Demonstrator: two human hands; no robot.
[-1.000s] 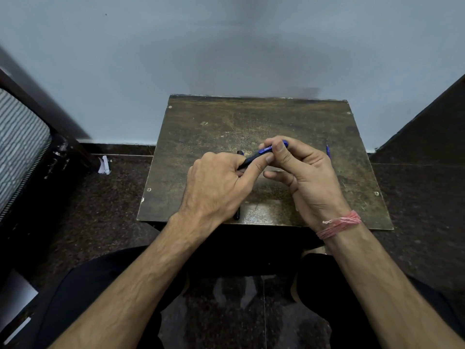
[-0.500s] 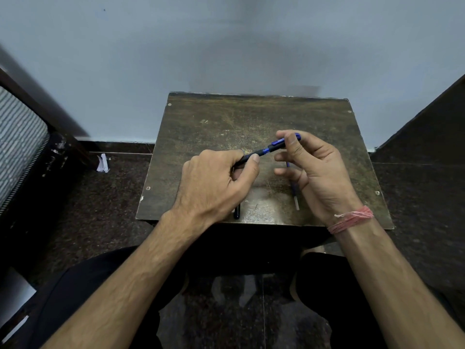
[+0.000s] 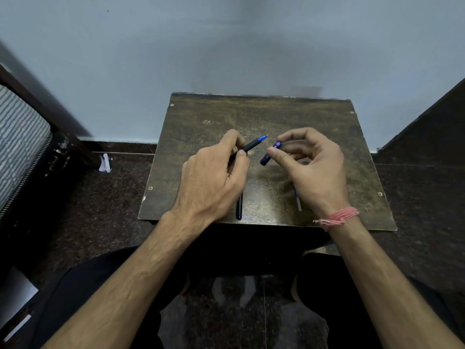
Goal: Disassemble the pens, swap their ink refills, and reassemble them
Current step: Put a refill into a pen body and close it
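My left hand (image 3: 214, 177) grips a dark pen (image 3: 251, 145) above the small table (image 3: 251, 117); its blue tip points up and to the right, uncapped. My right hand (image 3: 314, 170) pinches the blue cap (image 3: 269, 154) between thumb and forefinger, a short gap away from the pen's tip. A second dark pen barrel (image 3: 239, 207) lies on the table near its front edge, partly under my left hand. A thin refill (image 3: 297, 201) lies under my right hand, only its near end showing.
The worn brown table stands against a pale wall. A striped chair (image 3: 17, 147) is at the left and a dark panel (image 3: 427, 137) at the right. A scrap of white paper (image 3: 104, 163) lies on the dark floor.
The cap has come off the pen: my right hand pulled it away to the right while my left hand kept the barrel. The tip is now bare.
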